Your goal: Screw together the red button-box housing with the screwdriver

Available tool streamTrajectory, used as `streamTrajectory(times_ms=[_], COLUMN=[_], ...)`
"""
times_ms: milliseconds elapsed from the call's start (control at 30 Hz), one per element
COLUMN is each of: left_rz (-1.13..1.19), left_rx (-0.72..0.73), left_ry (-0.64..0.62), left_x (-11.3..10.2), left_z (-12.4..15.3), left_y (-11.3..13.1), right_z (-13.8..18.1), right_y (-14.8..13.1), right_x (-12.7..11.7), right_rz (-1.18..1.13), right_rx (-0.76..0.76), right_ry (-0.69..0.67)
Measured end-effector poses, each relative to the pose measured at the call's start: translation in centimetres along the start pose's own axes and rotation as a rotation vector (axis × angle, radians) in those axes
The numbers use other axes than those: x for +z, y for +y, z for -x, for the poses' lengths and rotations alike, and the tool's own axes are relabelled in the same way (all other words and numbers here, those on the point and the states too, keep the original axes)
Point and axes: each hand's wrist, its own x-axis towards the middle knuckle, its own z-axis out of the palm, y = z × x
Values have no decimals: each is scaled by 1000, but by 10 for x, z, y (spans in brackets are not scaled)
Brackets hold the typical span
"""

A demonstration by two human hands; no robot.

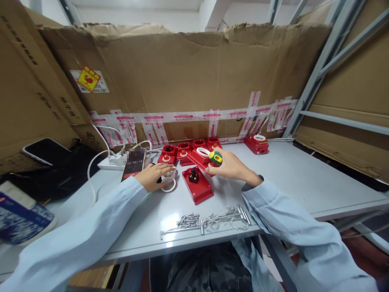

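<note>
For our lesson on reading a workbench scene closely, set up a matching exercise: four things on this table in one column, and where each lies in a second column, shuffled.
Things
1. pile of screws
2. phone
3. red plate with the black knob
4. lone red box with a white ring

Places
A. at the far right, by the taped cardboard wall
B. between the two hands
C. at the near edge of the table
D. propped up beyond the left hand

Pairs: 1-C, 2-D, 3-B, 4-A
</note>
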Motion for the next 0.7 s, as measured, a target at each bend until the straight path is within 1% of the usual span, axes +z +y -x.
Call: streamTrajectory(times_ms=[133,200,267,367,433,467,567,700], left_rz=[32,56,67,96,138,155,192,174], left_rx=[-11,13,31,78,121,131,103,94], left_ry=[2,23,66,151,172,163,130,106], left_x=[4,3,0,-9,-13,-14,-12,-6], left_z=[4,9,11,11,6,2,-10,-23], left_y=[-10,-13,-11,3,18,25,43,52], right_z=[0,1,1,3,5,6,8,10], right_y=[-1,-1,0,1,2,3,9,24], right_x=[-2,-4,-7,-12,-13,-14,-14,-15], right_rz=[-12,-6,-8,-17,-25,-28,-20,58], right_rx=[5,-9,-21,-9,-5,-10,-23,49], right_ry=[4,5,8,20,12,1,-29,-32])
